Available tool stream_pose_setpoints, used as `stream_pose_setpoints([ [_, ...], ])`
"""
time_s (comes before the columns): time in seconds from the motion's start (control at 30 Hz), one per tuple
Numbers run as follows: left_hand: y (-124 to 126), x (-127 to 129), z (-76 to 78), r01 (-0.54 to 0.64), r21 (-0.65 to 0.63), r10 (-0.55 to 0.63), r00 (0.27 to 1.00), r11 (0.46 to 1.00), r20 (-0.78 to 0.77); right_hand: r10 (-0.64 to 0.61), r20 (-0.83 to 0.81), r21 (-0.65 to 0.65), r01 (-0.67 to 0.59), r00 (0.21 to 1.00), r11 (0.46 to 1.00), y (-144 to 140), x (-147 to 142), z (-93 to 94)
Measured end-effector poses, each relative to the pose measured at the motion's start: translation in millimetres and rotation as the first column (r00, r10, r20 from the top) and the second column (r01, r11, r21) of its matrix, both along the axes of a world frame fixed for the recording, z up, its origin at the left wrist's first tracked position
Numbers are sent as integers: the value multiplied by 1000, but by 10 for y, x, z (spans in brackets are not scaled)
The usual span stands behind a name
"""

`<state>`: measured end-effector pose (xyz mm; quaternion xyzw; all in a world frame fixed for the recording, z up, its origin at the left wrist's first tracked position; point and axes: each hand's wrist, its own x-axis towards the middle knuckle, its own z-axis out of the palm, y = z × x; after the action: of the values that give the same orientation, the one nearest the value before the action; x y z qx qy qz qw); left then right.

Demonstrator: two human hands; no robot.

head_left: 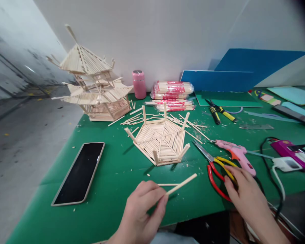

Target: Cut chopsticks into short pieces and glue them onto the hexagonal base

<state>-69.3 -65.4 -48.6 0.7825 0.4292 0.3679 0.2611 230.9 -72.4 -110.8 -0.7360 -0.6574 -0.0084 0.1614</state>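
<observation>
Near the table's front edge, my left hand (147, 210) pinches a pale wooden stick (183, 183) between thumb and forefinger; it points up and to the right. Another stick (169, 184) lies flat on the table just behind it. My right hand (245, 189) has its fingers around the yellow handle of a pair of scissors (213, 162). The scissors lie on the table, their red handle toward me and the blades pointing away to the left. Beyond both hands stands a hexagonal stick base (161, 140) with short upright posts at its corners.
A stick pagoda (91, 81) stands at back left, beside a pink flask (139, 84) and packs of sticks (173, 91). A phone (80, 173) lies left. Rightward are a pink glue gun (236, 154), yellow-black pliers (220, 112) and a purple power strip (292, 152) with cables.
</observation>
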Motion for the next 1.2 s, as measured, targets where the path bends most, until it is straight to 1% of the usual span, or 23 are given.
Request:
stream_pose_setpoints([
  [0.07, 7, 10, 24, -29, -30, 30, 999, 999, 18, -54, 12, -46, 54, 998, 997, 46, 33, -29],
  [0.13, 10, 18, 42, -61, -32, 62, 998, 998, 24, -85, 23, -84, 87, 996, 993, 111, 46, -22],
  [0.27, 6, 34, 40, -132, -3, 132, 991, 991, 35, -99, 26, -116, 102, 995, 988, 188, 83, 1],
  [0.4, 8, 57, 13, -166, -4, 166, 985, 986, 46, -91, -36, -71, 88, 995, 994, 77, 89, 72],
  [0.47, 16, 75, 9, -174, -4, 174, 983, 985, 55, -113, -168, -53, 106, 979, 993, -53, 69, 149],
  [0.5, 23, 86, 11, -179, -4, 179, 982, 984, 62, -131, -289, -69, 116, 948, 991, -132, 56, 192],
  [0.53, 31, 100, 17, -184, -4, 184, 980, 983, 75, -144, -421, -102, 111, 896, 989, -219, 43, 233],
  [0.6, 47, 130, 32, -193, -15, 194, 975, 981, 105, -140, -632, -183, 28, 762, 983, -398, 16, 293],
  [0.67, 60, 159, 51, -206, -37, 209, 969, 978, 134, -108, -736, -227, -94, 668, 969, -556, -27, 317],
  [0.73, 70, 181, 70, -231, -63, 238, 959, 971, 156, -55, -771, -238, -208, 634, 949, -654, -114, 322],
  [0.8, 77, 190, 86, -266, -84, 277, 946, 960, 169, 3, -759, -266, -314, 651, 911, -676, -259, 340],
  [0.87, 83, 188, 96, -290, -97, 303, 935, 952, 184, 20, -732, -303, -353, 681, 885, -636, -439, 389],
  [0.93, 87, 182, 100, -295, -101, 310, 929, 950, 202, 47, -735, -322, -410, 677, 853, -570, -607, 457],
  [1.0, 91, 177, 98, -286, -108, 303, 929, 952, 214, 87, -735, -314, -451, 672, 835, -510, -725, 519],
  [1.13, 98, 185, 81, -237, -104, 255, 936, 966, 241, 203, -657, -270, -478, 726, 836, -445, -818, 570],
  [1.2, 103, 193, 75, -200, -98, 219, 941, 975, 257, 237, -606, -257, -470, 759, 845, -431, -836, 577],
])
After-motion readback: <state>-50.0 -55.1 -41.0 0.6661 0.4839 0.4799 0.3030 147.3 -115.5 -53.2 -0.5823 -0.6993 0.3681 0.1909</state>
